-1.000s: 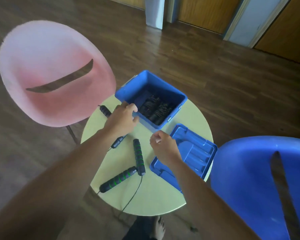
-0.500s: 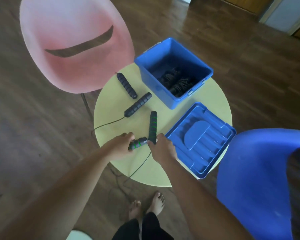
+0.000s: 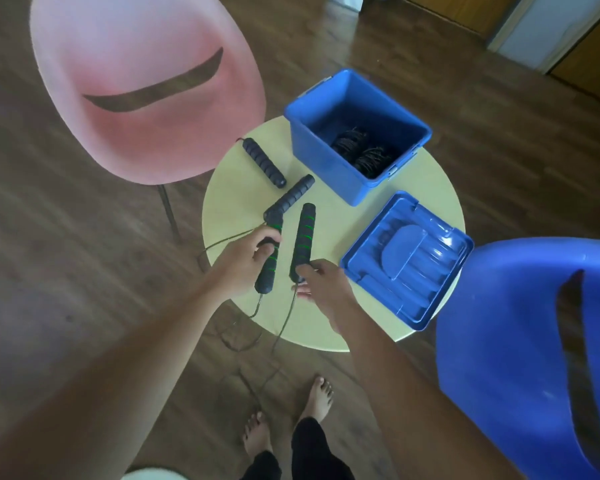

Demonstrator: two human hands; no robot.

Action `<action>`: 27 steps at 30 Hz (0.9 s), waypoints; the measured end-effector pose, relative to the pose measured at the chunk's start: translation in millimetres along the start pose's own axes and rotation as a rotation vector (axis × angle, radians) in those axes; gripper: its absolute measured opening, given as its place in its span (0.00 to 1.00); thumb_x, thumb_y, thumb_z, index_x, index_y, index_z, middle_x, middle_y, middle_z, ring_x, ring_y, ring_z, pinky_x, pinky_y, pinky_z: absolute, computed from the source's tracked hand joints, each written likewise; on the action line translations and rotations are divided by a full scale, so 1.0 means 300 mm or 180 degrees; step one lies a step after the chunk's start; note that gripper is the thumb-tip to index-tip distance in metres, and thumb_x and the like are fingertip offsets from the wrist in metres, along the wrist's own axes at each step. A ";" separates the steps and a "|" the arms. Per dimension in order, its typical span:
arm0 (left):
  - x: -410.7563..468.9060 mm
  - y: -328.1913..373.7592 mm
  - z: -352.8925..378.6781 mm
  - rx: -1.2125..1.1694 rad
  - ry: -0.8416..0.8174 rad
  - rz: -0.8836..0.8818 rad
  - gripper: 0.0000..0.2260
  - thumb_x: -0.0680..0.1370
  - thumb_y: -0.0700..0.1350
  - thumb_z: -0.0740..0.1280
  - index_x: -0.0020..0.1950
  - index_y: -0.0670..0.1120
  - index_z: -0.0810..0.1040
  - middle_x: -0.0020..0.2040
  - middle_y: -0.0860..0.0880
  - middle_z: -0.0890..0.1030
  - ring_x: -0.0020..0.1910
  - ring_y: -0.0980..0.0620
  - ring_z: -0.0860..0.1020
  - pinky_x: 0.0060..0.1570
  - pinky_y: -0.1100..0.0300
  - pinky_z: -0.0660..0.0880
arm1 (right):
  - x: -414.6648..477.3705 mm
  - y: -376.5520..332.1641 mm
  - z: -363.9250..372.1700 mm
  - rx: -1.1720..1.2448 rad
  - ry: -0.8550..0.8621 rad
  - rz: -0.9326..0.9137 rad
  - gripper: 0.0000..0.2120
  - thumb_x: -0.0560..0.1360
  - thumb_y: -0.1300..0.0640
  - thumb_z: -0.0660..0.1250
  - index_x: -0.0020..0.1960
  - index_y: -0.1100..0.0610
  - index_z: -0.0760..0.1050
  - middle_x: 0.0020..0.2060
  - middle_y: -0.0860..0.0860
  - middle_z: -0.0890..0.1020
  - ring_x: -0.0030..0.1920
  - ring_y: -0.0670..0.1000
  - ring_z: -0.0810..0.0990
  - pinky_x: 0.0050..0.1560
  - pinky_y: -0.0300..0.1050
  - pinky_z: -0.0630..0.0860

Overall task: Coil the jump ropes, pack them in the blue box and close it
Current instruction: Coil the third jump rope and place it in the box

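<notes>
The left hand (image 3: 240,261) is closed around 1 green-ringed handle (image 3: 270,258), lifted at the near side of the round table (image 3: 243,199). The right hand (image 3: 321,284) pinches the lower end of a 2nd green-ringed handle (image 3: 302,237), fingertips on it and the other fingers loose. The 2 handles stand side by side, nearly parallel, with a small gap. Their cord (image 3: 281,327) drops off the table edge to the floor (image 3: 84,306) by 2 bare feet (image 3: 317,398).

2 plain black handles (image 3: 263,162) lie further back on the table, 1 near the pink chair (image 3: 146,88). The open box (image 3: 355,133) sits at the far side, holding what looks like coiled rope (image 3: 362,150), dim in shadow. Its lid (image 3: 407,258) lies inside-up on the right, beside a blue chair (image 3: 520,341).
</notes>
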State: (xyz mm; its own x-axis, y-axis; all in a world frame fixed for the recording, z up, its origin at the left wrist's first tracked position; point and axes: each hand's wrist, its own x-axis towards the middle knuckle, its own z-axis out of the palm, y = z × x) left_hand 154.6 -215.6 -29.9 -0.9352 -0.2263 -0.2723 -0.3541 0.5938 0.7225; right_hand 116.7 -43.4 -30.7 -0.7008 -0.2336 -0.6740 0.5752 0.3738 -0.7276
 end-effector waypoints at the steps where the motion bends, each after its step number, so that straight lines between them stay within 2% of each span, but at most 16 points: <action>1: -0.002 0.023 -0.025 -0.0098 0.0084 0.0069 0.08 0.84 0.46 0.59 0.59 0.57 0.75 0.50 0.55 0.79 0.49 0.53 0.78 0.42 0.63 0.73 | -0.028 -0.014 0.009 0.0156 -0.0064 -0.0061 0.05 0.76 0.57 0.66 0.48 0.57 0.78 0.37 0.50 0.81 0.43 0.54 0.84 0.51 0.50 0.83; 3: -0.006 0.074 -0.079 -0.0353 0.0159 0.0204 0.08 0.84 0.48 0.60 0.59 0.60 0.75 0.49 0.56 0.79 0.50 0.52 0.78 0.48 0.56 0.75 | -0.087 -0.048 0.026 0.0384 -0.0156 -0.0208 0.04 0.78 0.60 0.62 0.49 0.58 0.76 0.39 0.51 0.80 0.44 0.54 0.84 0.47 0.47 0.81; 6: -0.017 0.152 -0.156 -0.0715 0.0121 0.0365 0.10 0.83 0.49 0.62 0.58 0.66 0.73 0.49 0.51 0.80 0.47 0.48 0.81 0.51 0.48 0.80 | -0.169 -0.101 0.049 0.0693 -0.0195 -0.0348 0.07 0.80 0.61 0.60 0.54 0.62 0.75 0.43 0.55 0.79 0.45 0.55 0.84 0.50 0.53 0.84; 8: -0.032 0.196 -0.192 -0.0758 0.0118 0.0529 0.12 0.83 0.48 0.63 0.59 0.67 0.72 0.49 0.52 0.81 0.45 0.55 0.81 0.47 0.56 0.79 | -0.219 -0.134 0.052 0.0801 -0.0159 -0.0445 0.09 0.80 0.61 0.59 0.57 0.64 0.74 0.47 0.58 0.80 0.45 0.56 0.84 0.47 0.56 0.84; 10: -0.056 0.230 -0.221 -0.0829 0.0100 0.0636 0.13 0.83 0.47 0.63 0.60 0.67 0.72 0.51 0.52 0.81 0.42 0.61 0.81 0.44 0.64 0.78 | -0.266 -0.162 0.049 0.0795 -0.0130 -0.0587 0.09 0.81 0.62 0.57 0.57 0.63 0.73 0.48 0.58 0.81 0.43 0.55 0.85 0.43 0.53 0.84; 11: -0.068 0.242 -0.232 -0.0912 0.0072 0.0650 0.14 0.82 0.46 0.63 0.59 0.67 0.72 0.52 0.51 0.81 0.42 0.60 0.82 0.44 0.63 0.80 | -0.290 -0.173 0.046 0.0769 -0.0114 -0.0651 0.09 0.81 0.62 0.57 0.57 0.62 0.73 0.48 0.57 0.81 0.41 0.55 0.85 0.41 0.50 0.83; 14: -0.109 0.275 -0.263 -0.1151 -0.0048 0.0693 0.15 0.82 0.45 0.64 0.58 0.68 0.73 0.51 0.44 0.81 0.45 0.48 0.85 0.50 0.48 0.83 | -0.357 -0.196 0.039 0.0668 -0.0126 -0.0761 0.10 0.80 0.61 0.56 0.58 0.60 0.73 0.44 0.53 0.83 0.38 0.53 0.84 0.37 0.44 0.74; 18: -0.162 0.330 -0.288 -0.1185 -0.0157 0.0811 0.15 0.81 0.45 0.65 0.58 0.67 0.73 0.48 0.46 0.78 0.49 0.45 0.84 0.52 0.46 0.82 | -0.425 -0.212 0.036 0.0522 -0.0176 -0.0958 0.10 0.79 0.60 0.61 0.59 0.59 0.70 0.46 0.52 0.82 0.37 0.53 0.84 0.36 0.44 0.68; 21: -0.191 0.377 -0.307 -0.1095 -0.0116 0.0888 0.13 0.81 0.48 0.65 0.59 0.66 0.73 0.46 0.52 0.78 0.48 0.48 0.84 0.52 0.42 0.82 | -0.483 -0.233 0.018 0.0395 -0.0249 -0.1240 0.09 0.77 0.59 0.69 0.55 0.55 0.71 0.42 0.46 0.81 0.33 0.48 0.81 0.34 0.41 0.68; 23: -0.209 0.413 -0.323 -0.0932 -0.0054 0.0967 0.12 0.82 0.48 0.63 0.61 0.64 0.73 0.38 0.58 0.77 0.41 0.53 0.82 0.52 0.41 0.81 | -0.517 -0.252 0.000 0.0360 -0.0258 -0.1471 0.10 0.75 0.63 0.71 0.47 0.52 0.72 0.33 0.39 0.81 0.29 0.44 0.75 0.31 0.36 0.69; 24: -0.220 0.434 -0.331 -0.0865 -0.0076 0.1008 0.13 0.83 0.46 0.62 0.63 0.63 0.72 0.37 0.57 0.77 0.40 0.51 0.81 0.53 0.42 0.80 | -0.533 -0.262 -0.014 0.0374 -0.0229 -0.1532 0.11 0.75 0.65 0.71 0.44 0.51 0.72 0.30 0.37 0.80 0.28 0.43 0.72 0.31 0.36 0.69; 26: -0.243 0.480 -0.346 -0.0569 -0.0162 0.1185 0.18 0.82 0.41 0.62 0.68 0.60 0.70 0.43 0.51 0.81 0.45 0.41 0.80 0.54 0.44 0.77 | -0.552 -0.277 -0.050 0.0386 -0.0155 -0.1515 0.12 0.74 0.64 0.73 0.44 0.53 0.71 0.31 0.40 0.78 0.31 0.46 0.68 0.33 0.39 0.68; 27: -0.249 0.501 -0.353 -0.0285 -0.0109 0.1333 0.21 0.80 0.40 0.64 0.70 0.58 0.70 0.47 0.52 0.80 0.47 0.42 0.79 0.54 0.47 0.76 | -0.560 -0.284 -0.075 0.0326 -0.0118 -0.1503 0.11 0.73 0.63 0.73 0.44 0.53 0.71 0.34 0.45 0.75 0.32 0.47 0.67 0.33 0.41 0.67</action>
State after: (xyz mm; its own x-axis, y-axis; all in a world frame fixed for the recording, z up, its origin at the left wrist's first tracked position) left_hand 171.5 -191.4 166.3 -0.9982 0.0468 0.0366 0.0565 0.5591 0.8272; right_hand 176.1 -15.8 147.4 -0.8808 -0.3891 -0.2698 0.2377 0.1294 -0.9627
